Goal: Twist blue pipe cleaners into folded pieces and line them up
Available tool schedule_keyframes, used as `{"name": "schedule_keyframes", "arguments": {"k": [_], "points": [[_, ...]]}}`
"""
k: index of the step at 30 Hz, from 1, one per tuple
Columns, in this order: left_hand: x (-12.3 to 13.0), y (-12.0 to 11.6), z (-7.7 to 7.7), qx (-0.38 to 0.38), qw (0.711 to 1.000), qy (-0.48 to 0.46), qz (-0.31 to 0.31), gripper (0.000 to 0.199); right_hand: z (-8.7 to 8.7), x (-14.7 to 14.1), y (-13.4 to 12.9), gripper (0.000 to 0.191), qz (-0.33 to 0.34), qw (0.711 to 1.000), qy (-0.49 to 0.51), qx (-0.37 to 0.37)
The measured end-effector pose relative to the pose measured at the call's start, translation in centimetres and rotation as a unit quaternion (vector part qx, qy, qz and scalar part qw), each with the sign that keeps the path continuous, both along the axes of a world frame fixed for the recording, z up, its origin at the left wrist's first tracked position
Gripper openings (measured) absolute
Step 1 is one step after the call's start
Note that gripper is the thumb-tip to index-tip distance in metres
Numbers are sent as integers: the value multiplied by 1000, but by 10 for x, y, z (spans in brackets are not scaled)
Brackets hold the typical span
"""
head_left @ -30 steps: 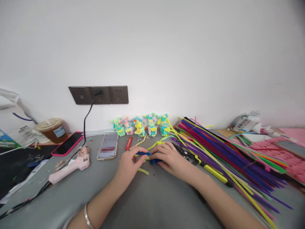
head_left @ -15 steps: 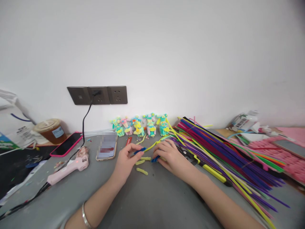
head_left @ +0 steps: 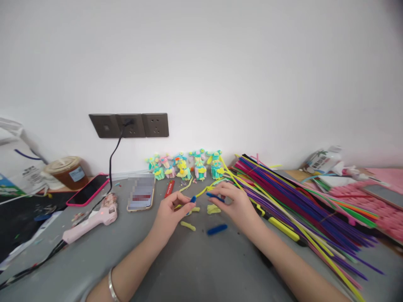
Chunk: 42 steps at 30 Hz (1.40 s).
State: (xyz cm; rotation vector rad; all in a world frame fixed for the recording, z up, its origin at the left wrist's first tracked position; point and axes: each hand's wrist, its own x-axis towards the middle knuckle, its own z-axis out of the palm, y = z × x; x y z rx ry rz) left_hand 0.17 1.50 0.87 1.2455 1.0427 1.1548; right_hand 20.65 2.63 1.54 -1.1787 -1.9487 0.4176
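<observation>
Fingers (head_left: 181, 197) of left hand (head_left: 168, 212) and right hand (head_left: 238, 204) closely pinched around blue stem pieces (head_left: 212, 195), partly hidden

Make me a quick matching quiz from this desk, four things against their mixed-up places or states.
1. Glue gun
2. Drink cup
3. Left hand
4. Small figures

A. Standing in a row near the wall
B. Pinching a short blue piece
C. Pale pink, lying on the grey table
D. Beside the pink-edged phone

Pairs: 1-C, 2-D, 3-B, 4-A
</observation>
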Motion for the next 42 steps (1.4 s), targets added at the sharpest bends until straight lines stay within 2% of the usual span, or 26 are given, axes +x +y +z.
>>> {"name": "schedule_keyframes", "arguments": {"k": [4, 6, 9, 12, 15, 18, 20, 24, 28, 32, 42], "points": [[0, -1, 0, -35, 999, -4, -18, 25, 3, 6, -1, 18, 106, 979, -18, -171], [0, -1, -1, -37, 999, 9, -30, 29, 5, 8, -2, 18, 158, 961, -62, -217], [1, -2, -3, -16, 998, 37, -48, 24, 5, 10, -5, 19, 197, 944, -121, -235], [2, -2, -3, 14, 998, 24, -56, 14, 4, 10, -7, 19, 196, 940, -159, -230], [3, -3, -2, 49, 997, 10, -51, 10, 5, 10, -9, 12, 182, 947, -162, -209], [3, -4, 1, 56, 997, 20, -46, 12, 11, 8, -11, 7, 167, 958, -108, -209], [3, -6, 2, 28, 998, 12, -49, 16, 16, 7, -11, 9, 159, 955, -38, -247], [5, -9, 2, -49, 996, -16, -71, 26, 23, 2, -10, 29, 143, 911, 134, -362], [7, -10, 0, -79, 992, -20, -95, 29, 20, -5, -10, 38, 112, 867, 247, -418], [7, -12, 1, -87, 990, -30, -107, 28, 14, -10, -12, 39, 113, 844, 257, -457], [7, -12, 3, -97, 989, -51, -101, 28, 15, -11, -13, 37, 124, 841, 267, -453]]}}
